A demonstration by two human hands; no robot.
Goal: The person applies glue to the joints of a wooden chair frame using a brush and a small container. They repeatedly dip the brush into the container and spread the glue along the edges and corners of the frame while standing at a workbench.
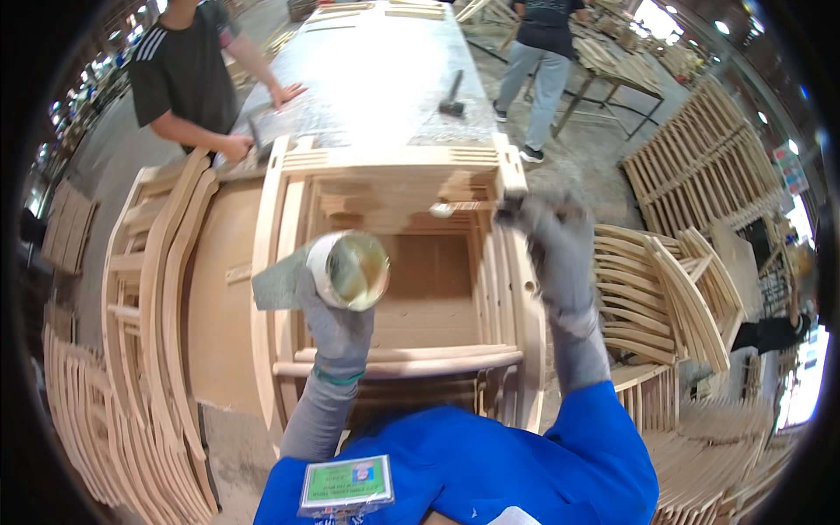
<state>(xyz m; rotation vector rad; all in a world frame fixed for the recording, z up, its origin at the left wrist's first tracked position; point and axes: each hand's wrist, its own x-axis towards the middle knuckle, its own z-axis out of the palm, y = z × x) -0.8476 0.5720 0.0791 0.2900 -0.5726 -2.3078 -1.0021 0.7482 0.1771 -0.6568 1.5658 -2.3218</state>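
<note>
My left hand [337,328], in a grey glove, is wrapped round a white cup [322,267] tilted so that its mouth shows. Pale yellowish liquid [363,271] coats its inside. A grey-green flat piece [278,282], cloth or board I cannot tell which, sticks out left of the cup. My right hand [556,245], also gloved and blurred, is closed on a thin brush [468,207] with a whitish tip pointing left. Below both hands stand several pale wooden chair frames [394,357], packed close together. The brush tip is over their far part; contact cannot be made out.
Beyond the frames a long table [376,96] carries a hammer [452,107]. A co-worker [188,79] at its left side holds another tool; a second person [538,66] stands right. Curved wooden parts [162,262] lean left; slatted frames [634,302] are stacked right.
</note>
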